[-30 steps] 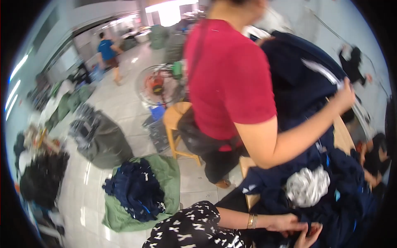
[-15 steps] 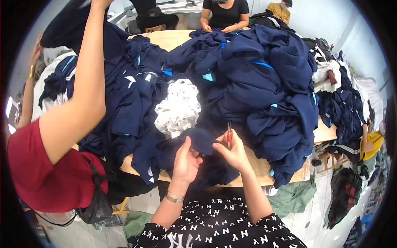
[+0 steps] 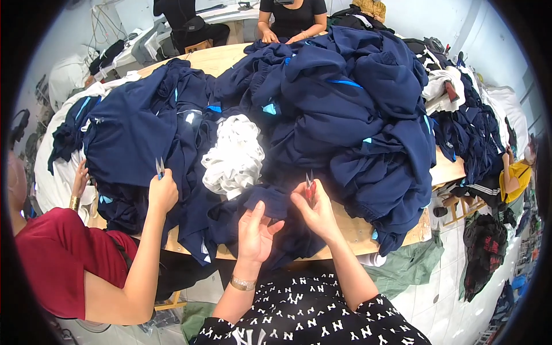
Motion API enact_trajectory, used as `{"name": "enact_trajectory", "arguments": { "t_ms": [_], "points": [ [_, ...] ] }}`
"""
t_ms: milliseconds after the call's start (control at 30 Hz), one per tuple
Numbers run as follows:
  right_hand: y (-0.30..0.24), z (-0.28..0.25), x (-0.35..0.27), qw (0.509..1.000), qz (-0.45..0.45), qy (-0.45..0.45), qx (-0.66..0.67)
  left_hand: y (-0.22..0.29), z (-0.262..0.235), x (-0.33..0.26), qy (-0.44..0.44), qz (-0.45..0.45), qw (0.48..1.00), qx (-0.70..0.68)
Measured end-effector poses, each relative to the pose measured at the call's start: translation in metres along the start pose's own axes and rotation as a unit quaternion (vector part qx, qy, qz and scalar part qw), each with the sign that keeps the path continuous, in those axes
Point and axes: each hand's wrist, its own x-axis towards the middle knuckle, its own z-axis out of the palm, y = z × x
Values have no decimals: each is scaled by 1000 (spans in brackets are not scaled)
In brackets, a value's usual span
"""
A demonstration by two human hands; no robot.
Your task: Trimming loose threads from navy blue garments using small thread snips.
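Observation:
My left hand (image 3: 257, 233) has its thumb against the ribbed-looking edge of a navy garment (image 3: 269, 200), with some fingers curled behind it. In my right hand (image 3: 317, 210) are red-handled thread snips (image 3: 310, 188), their points facing away from me. The right hand is just right of the garment edge, apart from it. A bundle of white strips (image 3: 234, 158) lies just beyond my left hand. A large heap of navy garments (image 3: 345, 121) with light blue bits rises beyond my right hand.
At my left a person in a red top (image 3: 75, 253) holds snips (image 3: 160, 168) over a spread navy garment (image 3: 135, 126). Another person (image 3: 293, 23) sits across the wooden table (image 3: 215, 60). More clothing piles (image 3: 471, 132) stand at the right; green cloth (image 3: 408, 270) lies on the floor.
My right hand has drawn slightly back from the garment edge, which now stands up by my left hand. The neighbour in red has lowered the lifted garment onto the table, snips now visible.

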Motion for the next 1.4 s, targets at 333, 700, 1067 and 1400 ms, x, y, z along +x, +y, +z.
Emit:
{"name": "enact_trajectory", "arguments": {
  "t_ms": [333,700,1067,1400],
  "points": [
    [-15,-8,-15,885,-175,-22,-432,-4,18,0,97,-46,990,-93],
    [-15,0,-20,810,-240,-29,-534,-15,24,-3,83,54,995,-14],
    [-16,-5,-18,802,-232,-30,-550,-22,21,-1,87,82,993,12],
    [-17,7,-11,947,-164,-19,-276,-25,13,-4,56,-24,998,29]
  ]
}}
